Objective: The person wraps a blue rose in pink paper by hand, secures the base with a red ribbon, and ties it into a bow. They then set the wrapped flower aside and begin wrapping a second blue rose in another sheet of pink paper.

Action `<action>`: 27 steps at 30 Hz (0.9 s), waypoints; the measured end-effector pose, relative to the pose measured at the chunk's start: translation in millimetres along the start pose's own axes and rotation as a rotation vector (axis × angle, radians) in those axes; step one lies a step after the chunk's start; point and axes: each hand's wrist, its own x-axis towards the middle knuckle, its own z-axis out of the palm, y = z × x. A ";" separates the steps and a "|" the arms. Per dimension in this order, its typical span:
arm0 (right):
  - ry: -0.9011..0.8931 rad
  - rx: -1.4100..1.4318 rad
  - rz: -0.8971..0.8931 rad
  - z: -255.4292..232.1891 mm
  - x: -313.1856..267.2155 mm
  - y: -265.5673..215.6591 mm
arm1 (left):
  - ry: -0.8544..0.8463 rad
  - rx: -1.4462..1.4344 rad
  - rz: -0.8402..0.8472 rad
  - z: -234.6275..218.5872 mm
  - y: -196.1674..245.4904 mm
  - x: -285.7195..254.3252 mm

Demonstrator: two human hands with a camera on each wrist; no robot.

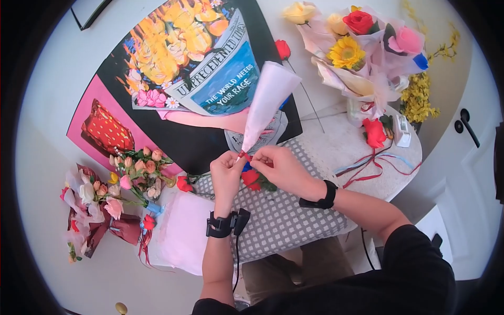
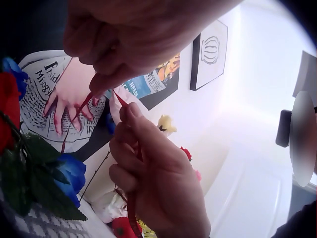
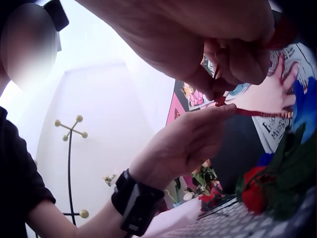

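A cone of pale pink wrapping paper (image 1: pixel 269 97) stands tilted, its narrow end down between both hands. Around that narrow end runs a thin red ribbon (image 1: pixel 244 155). My left hand (image 1: pixel 229 170) pinches the ribbon close to the cone's neck. Opposite it, my right hand (image 1: pixel 283 169) pinches another stretch of ribbon between thumb and fingertips; in the left wrist view a red length trails down its palm. The cone's contents are hidden by the paper. Below the hands, a red artificial rose (image 1: pixel 251 179) and a blue flower (image 2: pixel 71 174) with green leaves lie over the checked cloth.
Pink paper sheets (image 1: pixel 184 231) lie left on the checked cloth (image 1: pixel 283 215). A painted poster (image 1: pixel 210 68) stands behind. Wrapped bouquets (image 1: pixel 362 58) stand at the back right; more flowers (image 1: pixel 142 168) sit left. Loose ribbons (image 1: pixel 375 165) and a white dispenser-like object (image 1: pixel 402 131) lie right.
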 end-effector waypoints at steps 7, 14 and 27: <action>-0.074 -0.300 -0.223 -10.0 7.2 -2.4 | -0.104 0.312 0.087 9.5 7.7 -10.8; -0.124 -0.002 0.234 -18.2 19.0 -19.5 | -0.138 0.363 0.236 15.6 17.0 -19.8; -0.499 -0.440 0.500 -14.2 66.7 -85.3 | -0.063 0.296 0.334 -2.6 22.7 -19.6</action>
